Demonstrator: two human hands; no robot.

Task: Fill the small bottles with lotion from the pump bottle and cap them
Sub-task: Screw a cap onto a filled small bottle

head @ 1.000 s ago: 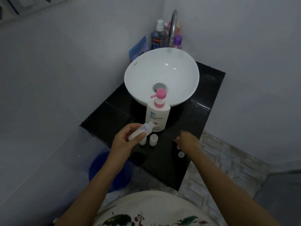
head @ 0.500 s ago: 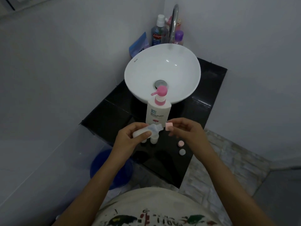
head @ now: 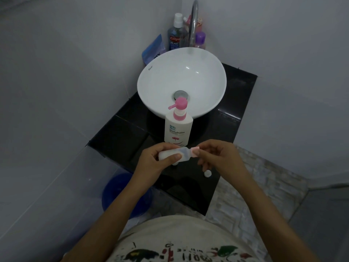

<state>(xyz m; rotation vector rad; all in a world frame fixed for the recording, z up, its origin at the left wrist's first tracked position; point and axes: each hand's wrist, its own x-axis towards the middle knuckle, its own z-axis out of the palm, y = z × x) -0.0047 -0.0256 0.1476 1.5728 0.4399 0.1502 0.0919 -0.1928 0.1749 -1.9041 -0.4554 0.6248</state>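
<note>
My left hand (head: 154,161) grips a small translucent bottle (head: 182,155) sideways, its neck pointing right. My right hand (head: 219,157) pinches a pink cap (head: 252,149)... held against the bottle's mouth. The white pump bottle (head: 177,129) with a pink pump head stands upright on the black counter (head: 120,140), just behind my hands. A whitish cap (head: 207,173) lies on the counter under my right hand. Part of another small bottle (head: 175,163) shows below my left hand.
A white basin (head: 181,80) sits behind the pump bottle, with a chrome tap (head: 193,25) and toiletry bottles (head: 176,35) in the corner. A blue bucket (head: 120,193) stands on the floor under the counter's left edge. Walls close in on both sides.
My right hand picked a pink cap up from the counter and brought it to the mouth of the small bottle held in my left hand.
</note>
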